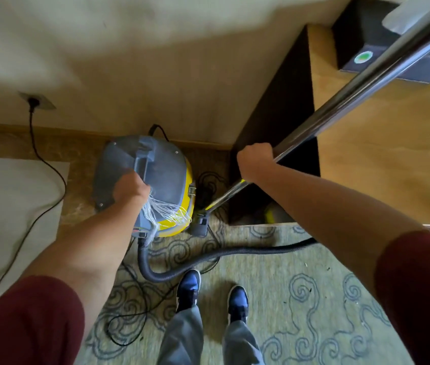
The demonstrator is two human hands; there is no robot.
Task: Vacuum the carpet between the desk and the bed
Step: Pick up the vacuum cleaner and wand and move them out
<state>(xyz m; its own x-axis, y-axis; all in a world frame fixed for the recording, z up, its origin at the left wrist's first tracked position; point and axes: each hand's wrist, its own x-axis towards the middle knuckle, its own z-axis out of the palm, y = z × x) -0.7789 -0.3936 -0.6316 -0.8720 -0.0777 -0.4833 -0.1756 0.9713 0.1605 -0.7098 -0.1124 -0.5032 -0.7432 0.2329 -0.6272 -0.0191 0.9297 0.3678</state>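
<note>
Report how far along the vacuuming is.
Done: power cord plugged into the wall socket. In hand: left hand on the vacuum canister handle, right hand gripping the metal wand. Left: the carpet itself; specks remain.

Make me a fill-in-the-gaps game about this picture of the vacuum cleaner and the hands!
1. The left hand grips the grey handle on top of the ____ vacuum cleaner.
2. The right hand is closed around the shiny metal ____.
3. The black cord is plugged into a socket on the ____.
4. The person's shoes are ____.

Missing words: yellow; tube; wall; blue
</note>
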